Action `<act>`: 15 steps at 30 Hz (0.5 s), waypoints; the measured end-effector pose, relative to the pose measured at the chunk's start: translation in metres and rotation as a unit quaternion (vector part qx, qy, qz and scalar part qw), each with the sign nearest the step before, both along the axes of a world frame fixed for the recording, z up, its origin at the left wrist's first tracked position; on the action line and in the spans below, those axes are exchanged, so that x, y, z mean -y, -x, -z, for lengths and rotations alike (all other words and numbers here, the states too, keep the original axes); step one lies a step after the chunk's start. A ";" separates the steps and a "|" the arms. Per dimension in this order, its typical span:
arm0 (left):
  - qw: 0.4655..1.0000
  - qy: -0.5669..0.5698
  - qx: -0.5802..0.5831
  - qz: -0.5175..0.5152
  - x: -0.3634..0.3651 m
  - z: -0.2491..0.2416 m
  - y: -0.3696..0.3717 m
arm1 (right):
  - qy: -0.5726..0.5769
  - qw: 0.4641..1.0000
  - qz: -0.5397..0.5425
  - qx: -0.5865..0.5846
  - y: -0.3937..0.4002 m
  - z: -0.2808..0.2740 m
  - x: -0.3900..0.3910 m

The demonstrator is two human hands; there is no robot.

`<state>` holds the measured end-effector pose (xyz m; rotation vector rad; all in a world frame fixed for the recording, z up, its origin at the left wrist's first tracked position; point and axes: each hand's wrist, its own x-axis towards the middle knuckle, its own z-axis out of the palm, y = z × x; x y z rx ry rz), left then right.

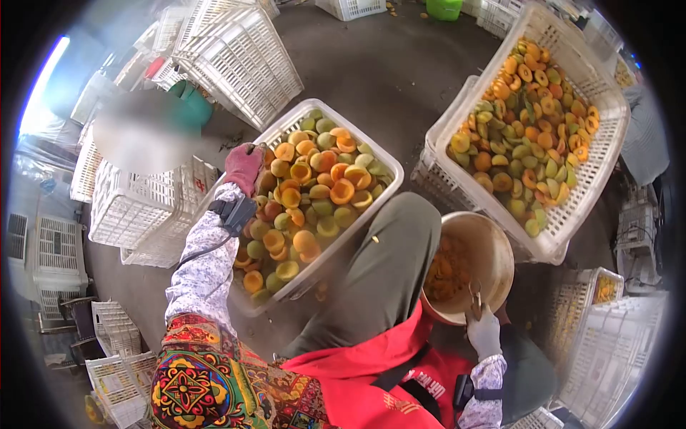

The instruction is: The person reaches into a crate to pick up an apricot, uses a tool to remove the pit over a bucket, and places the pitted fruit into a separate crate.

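Note:
My left hand [244,169], in a pinkish-red glove, is at the left rim of a white crate [391,168] full of whole and halved orange and green fruit [300,171]. Its fingers are bent at the fruit beside the rim; what they hold, if anything, is hidden. My right hand [484,330], in a pale glove, grips a small metal tool [476,299] over the near rim of a white bucket [500,264]. Orange pieces [449,268] lie inside the bucket.
A second white crate [607,136] of halved fruit stands at the right on another crate. Stacked crates [243,64] are at the upper left, more [136,200] at the left. A teal bucket [191,106] stands among them. More crates [614,350] are at lower right.

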<state>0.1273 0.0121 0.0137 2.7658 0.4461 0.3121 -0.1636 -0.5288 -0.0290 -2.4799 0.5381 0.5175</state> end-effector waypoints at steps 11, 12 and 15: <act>0.992 -0.032 0.000 0.123 0.070 0.020 -0.110 | -0.025 0.999 0.035 0.020 0.001 0.014 0.003; 0.990 -0.060 -0.022 0.126 0.072 0.023 -0.114 | -0.057 0.994 0.087 -0.044 -0.009 -0.005 -0.008; 0.985 -0.086 -0.077 0.129 0.073 0.031 -0.110 | -0.095 0.986 0.114 -0.078 -0.022 -0.028 -0.021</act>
